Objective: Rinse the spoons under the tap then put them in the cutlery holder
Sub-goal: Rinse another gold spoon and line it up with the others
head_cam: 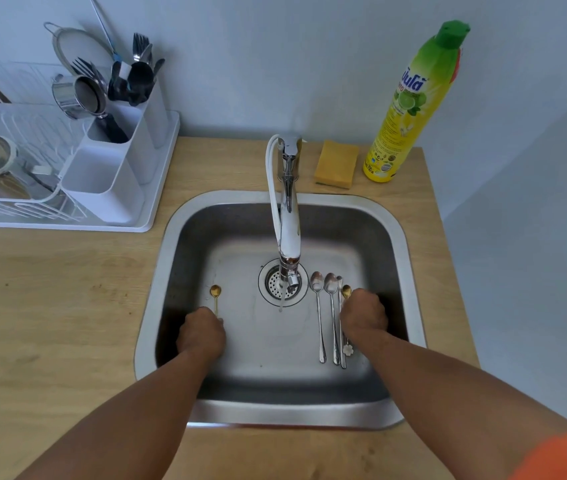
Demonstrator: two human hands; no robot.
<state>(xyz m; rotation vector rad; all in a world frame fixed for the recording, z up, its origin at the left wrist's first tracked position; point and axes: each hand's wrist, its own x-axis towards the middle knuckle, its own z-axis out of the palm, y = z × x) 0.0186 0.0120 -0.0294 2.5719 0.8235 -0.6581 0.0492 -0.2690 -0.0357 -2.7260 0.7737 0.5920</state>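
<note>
At the upper left of the frame, the white cutlery holder (112, 174) is seen standing on a drying rack tray on the wooden table (50, 306); its rear compartments are filled with dark utensils, while the nearest compartment appears empty. Lower, at the left of the sink (410, 271), a small gold spoon (215, 299) is held by its handle in the closed left hand (201, 334), the bowl pointing toward the top of the frame. In the centre, a thin stream of water is seen running from the tap (289, 233) above the drain (280, 284). To the right of the drain, three silver spoons (327, 317) are laid side by side on the sink floor, with a second gold spoon (346, 291) at their right edge. The right hand (363, 315) is curled over that gold spoon's handle; whether its fingers actually grip it cannot be told. The rinsing step is judged to be just starting. Next, the left-hand spoon would need to be carried rightward under the stream, then lifted to the holder.
</note>
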